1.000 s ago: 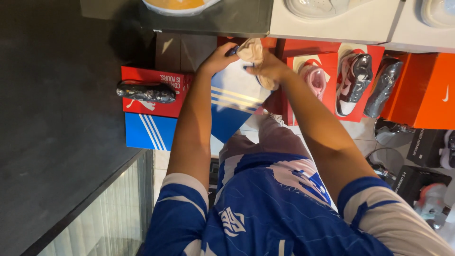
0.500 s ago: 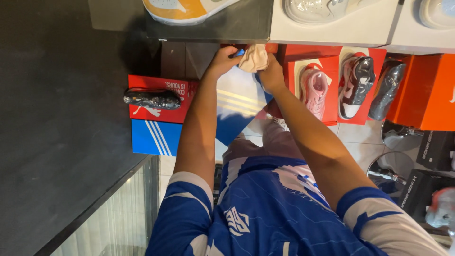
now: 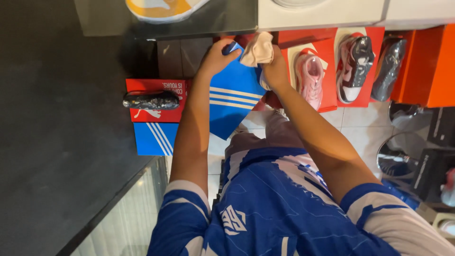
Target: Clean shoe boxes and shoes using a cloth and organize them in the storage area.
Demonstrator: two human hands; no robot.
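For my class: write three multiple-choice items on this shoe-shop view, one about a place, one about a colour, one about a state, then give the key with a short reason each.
1. Where does the pink shoe lie?
A. on a red box, to the right of the right hand
B. on the grey floor at far left
C. in the left hand

2. What colour is the box that the left hand holds?
A. green
B. blue with white stripes
C. black

3. What is the right hand doing?
A. hanging free
B. resting flat on the tiled floor
C. closed in a grip on a beige cloth

Key: A, it sits on the red box beside that hand; B, white stripes cross its blue face; C, the fingers are wrapped around the cloth.
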